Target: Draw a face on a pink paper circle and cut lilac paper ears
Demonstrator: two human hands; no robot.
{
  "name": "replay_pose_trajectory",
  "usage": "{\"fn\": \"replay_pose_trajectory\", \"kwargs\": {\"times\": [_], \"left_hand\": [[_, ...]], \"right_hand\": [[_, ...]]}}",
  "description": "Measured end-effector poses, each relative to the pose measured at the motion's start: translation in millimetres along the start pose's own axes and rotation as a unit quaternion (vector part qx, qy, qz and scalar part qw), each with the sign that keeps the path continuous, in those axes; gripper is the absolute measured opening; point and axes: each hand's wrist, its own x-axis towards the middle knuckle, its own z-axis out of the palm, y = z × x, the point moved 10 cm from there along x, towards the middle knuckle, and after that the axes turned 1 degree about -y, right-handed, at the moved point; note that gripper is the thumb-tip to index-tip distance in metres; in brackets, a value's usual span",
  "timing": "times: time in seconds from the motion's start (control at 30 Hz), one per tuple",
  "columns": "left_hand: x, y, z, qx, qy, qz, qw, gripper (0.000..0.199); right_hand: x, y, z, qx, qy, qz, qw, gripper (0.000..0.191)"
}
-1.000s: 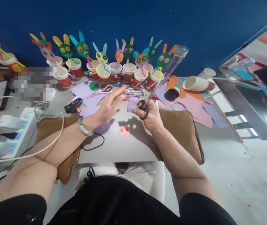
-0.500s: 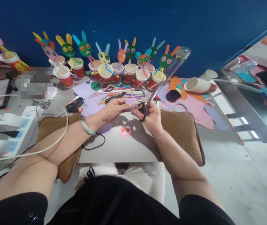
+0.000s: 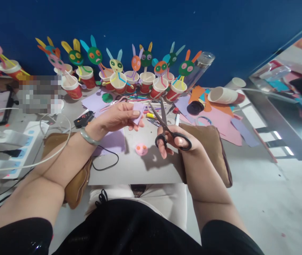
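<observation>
Between the thumb and fingers of my left hand [image 3: 120, 115] is a small piece of purple paper [image 3: 138, 112]. My right hand [image 3: 179, 140] has its thumb and fingers through the black handles of the scissors [image 3: 165, 125]. Their blades are spread and point up and away, to the right of the paper and apart from it. A pink round paper face [image 3: 141, 149] with orange eyes lies on the table below and between my hands. Left of it, a larger purple sheet [image 3: 111, 140] lies partly behind my left wrist.
Paper cups [image 3: 118, 83] holding rabbit-faced figures line the back. A glue gun [image 3: 84, 119], power strip [image 3: 23, 150] and looping cables are on the left. Brown cushions [image 3: 205, 152] lie under both forearms. Coloured paper [image 3: 222, 125] and stacked cups [image 3: 224, 96] are at right.
My hands have moved apart, the left one leftward with the purple paper. My right hand has turned and come nearer, and the scissors have swung from pointing up-right to up-left, their blades now spread.
</observation>
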Motion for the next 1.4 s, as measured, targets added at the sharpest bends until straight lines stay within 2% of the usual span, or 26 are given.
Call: {"fn": "replay_pose_trajectory", "kwargs": {"times": [0.13, 0.3, 0.6, 1.4], "left_hand": [[-1.4, -0.1, -1.6, 0.005, -0.009, -0.003, 1.000, 0.046], [-3.7, 2.3, 5.9, 0.012, -0.042, 0.003, 0.999, 0.043], [-7.1, 8.1, 13.8, 0.018, -0.073, 0.007, 0.997, 0.043], [-8.7, 4.9, 13.0, 0.054, -0.066, -0.011, 0.996, 0.047]], "right_hand": [[-0.8, 3.8, 5.9, 0.003, -0.044, 0.022, 0.999, 0.051], [-1.0, 7.7, 9.4, 0.001, -0.083, 0.027, 0.996, 0.049], [-0.9, 8.7, 9.4, -0.021, -0.092, 0.035, 0.995, 0.051], [-1.9, 9.3, 11.6, -0.051, -0.098, 0.034, 0.993, 0.054]]}}
